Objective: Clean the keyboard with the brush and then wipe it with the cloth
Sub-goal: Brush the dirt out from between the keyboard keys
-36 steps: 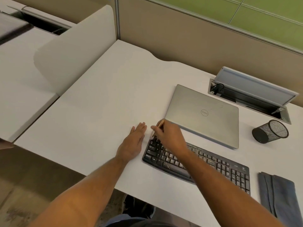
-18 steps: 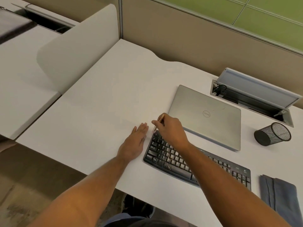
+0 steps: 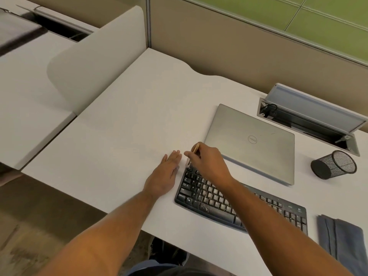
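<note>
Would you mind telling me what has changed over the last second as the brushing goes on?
The right hand, still gripping the brush, has slid a little away from the person along the left end of the keyboard, so the bristles now sit at its far left corner. The left hand stays flat on the desk beside the keyboard. The cloth, laptop and pen cup lie as before.

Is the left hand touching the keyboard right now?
Cannot tell. In the head view the left hand lies flat on the desk right beside the keyboard, with no plain gap or contact at its left edge.
</note>
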